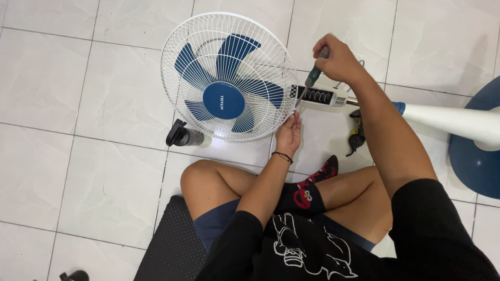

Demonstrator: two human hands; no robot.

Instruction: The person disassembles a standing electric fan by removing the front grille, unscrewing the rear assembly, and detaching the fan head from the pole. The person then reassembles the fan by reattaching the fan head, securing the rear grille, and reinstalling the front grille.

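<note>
We sit cross-legged on a white tiled floor [67, 93], on a black dotted mat [174, 244] that shows at the bottom of the view. A pedestal fan lies flat on the tiles in front of us, its round white grille [229, 77] facing up with five blue blades [234, 54] around a blue hub behind the wires. The fan's white pole [453, 119] runs off to the right, ending at a round dark blue base [476, 156] at the right edge of the view. Between grille and pole sits the control block with a row of dark buttons [319, 96].

Our right hand [336, 60] is closed in a fist around the green handle of a screwdriver [311, 80], held upright and slightly tilted; its thin shaft points down to the spot where the grille's right rim meets the control block. Our left hand [289, 132] rests against the lower right rim of the grille, fingers together and nearly straight, touching the wires rather than wrapped around anything. A thin black band circles that wrist.

Just below the grille's lower left rim a small bottle with a black cap [182, 136] lies on the tiles. A dark object [356, 136] that we cannot make out lies beside our right forearm, under the pole.
</note>
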